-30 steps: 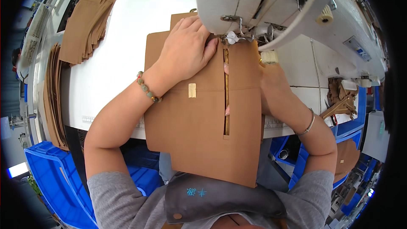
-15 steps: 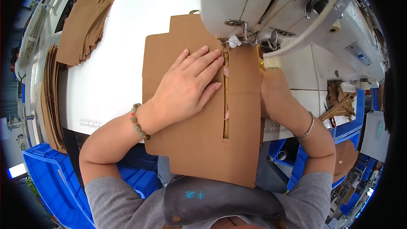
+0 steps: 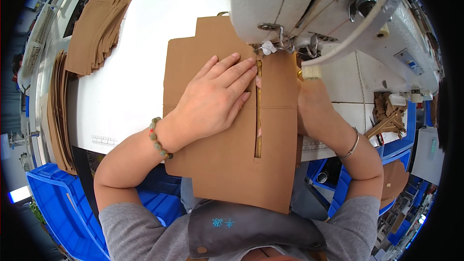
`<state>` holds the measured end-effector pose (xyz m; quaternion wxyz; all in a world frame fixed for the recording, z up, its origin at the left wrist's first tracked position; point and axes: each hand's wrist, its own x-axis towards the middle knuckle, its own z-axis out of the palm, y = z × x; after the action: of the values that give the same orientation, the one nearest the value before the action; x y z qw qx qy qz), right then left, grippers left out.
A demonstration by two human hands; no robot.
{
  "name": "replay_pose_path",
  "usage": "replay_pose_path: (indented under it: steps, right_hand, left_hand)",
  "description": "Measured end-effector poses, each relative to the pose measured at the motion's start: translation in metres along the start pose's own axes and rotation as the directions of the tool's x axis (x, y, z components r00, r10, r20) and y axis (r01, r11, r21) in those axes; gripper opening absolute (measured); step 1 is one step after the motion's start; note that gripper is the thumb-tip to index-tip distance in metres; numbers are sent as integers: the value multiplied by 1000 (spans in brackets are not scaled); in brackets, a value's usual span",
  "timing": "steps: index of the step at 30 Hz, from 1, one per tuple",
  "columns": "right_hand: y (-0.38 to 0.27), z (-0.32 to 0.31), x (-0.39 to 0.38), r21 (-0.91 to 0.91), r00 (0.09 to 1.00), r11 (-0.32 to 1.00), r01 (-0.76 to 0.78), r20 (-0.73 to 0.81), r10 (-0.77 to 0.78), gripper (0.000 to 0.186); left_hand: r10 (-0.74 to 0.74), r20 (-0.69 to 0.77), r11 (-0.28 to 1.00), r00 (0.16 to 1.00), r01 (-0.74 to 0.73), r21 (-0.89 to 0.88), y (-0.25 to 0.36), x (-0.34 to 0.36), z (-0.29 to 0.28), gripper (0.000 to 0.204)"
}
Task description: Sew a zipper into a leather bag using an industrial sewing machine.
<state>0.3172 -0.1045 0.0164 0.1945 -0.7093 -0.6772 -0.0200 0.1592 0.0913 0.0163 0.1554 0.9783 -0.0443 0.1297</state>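
Observation:
A brown panel (image 3: 217, 174) with notched corners lies under the sewing machine's needle area (image 3: 261, 50) and hangs over the table's near edge. A gold-toothed zipper (image 3: 259, 111) shows in its long narrow slot. Flat on the panel, left of the zipper, rests my left hand (image 3: 212, 96), open, fingers stretched toward the presser foot. My right hand (image 3: 314, 101) is at the panel's right edge, its fingers hidden by the panel. Small skin-coloured patches show beside the zipper in the slot. A pale-bristled brush (image 3: 311, 71) sits just above the right hand; whether the hand touches it is unclear.
The white sewing machine (image 3: 401, 38) overhangs the right side. Stacks of brown pieces (image 3: 99, 29) lie at the left of the white table (image 3: 121, 106). Brown scraps (image 3: 386, 116) are at right. Blue bins (image 3: 63, 203) stand below. Another person shows at the far left.
The panel and both hands stay nearly in place, with only a very slight shift to the right in the picture. My left thumb has drawn slightly nearer the fingers.

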Motion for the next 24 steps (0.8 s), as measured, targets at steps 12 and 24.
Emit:
replay_pose_path:
  steps: [12, 24]
  right_hand:
    - [4, 1, -1, 84, 999, 996, -35, 4, 35, 48]
    - [15, -22, 4, 73, 954, 971, -228, -183, 237, 13]
  left_hand:
    - [37, -15, 998, 999, -36, 52, 0, 9, -4, 40]
    - [66, -73, 997, 995, -62, 54, -2, 13, -4, 34]
